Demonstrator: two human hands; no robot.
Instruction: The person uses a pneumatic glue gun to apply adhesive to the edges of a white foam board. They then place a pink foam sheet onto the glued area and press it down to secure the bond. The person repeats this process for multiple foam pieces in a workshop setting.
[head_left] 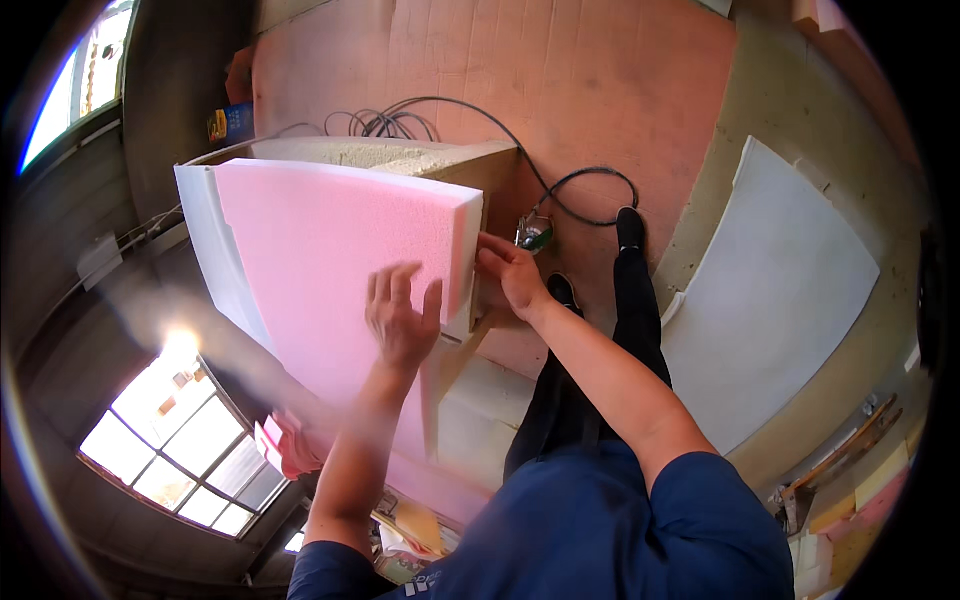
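Observation:
A large pink foam sheet [340,230] with a white edge lies over a workbench in front of me. My left hand [398,315] is at its right part, fingers apart and thumb out, holding nothing. My right hand [515,275] is at the sheet's right edge, its fingers bent together against that side. The tips of those fingers are partly hidden by the edge. Beneath the pink layer, a white sheet [228,250] sticks out on the left.
A black cable [590,172] loops across the reddish floor covering [600,80] to a small metal tool [535,232] beside the bench. A white panel [780,290] lies to the right. Windows [180,440] are at the left, and a wooden-handled tool [845,445] is at the lower right.

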